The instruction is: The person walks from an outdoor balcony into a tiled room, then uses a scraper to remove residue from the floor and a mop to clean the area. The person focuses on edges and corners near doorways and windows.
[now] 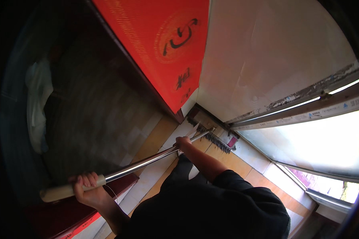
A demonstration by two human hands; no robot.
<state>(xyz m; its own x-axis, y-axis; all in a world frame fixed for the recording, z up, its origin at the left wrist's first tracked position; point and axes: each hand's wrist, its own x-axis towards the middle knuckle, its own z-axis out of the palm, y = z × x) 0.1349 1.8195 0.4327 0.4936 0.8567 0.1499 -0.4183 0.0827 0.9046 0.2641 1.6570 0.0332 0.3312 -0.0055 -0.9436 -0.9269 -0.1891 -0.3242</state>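
Observation:
My left hand (88,186) is wrapped around the pale grip at the top end of a long metal mop pole (137,165). Farther down the same pole, my right hand (183,143) grips it with the arm stretched forward. The pole slants away from me to a flat mop head (218,140) with a grey fringe. That head lies on the tiled floor (245,158), close to the corner by a dark sill strip. Part of the fringe's far end lies near the red-papered wall end.
Red paper with black writing (179,44) covers a narrow wall face ahead. A pale panel (257,53) stands to its right, beside a bright glass door (311,143). At the left, a dark opening holds a whitish cloth or bag (39,107). A dark red ledge (119,188) lies below the pole.

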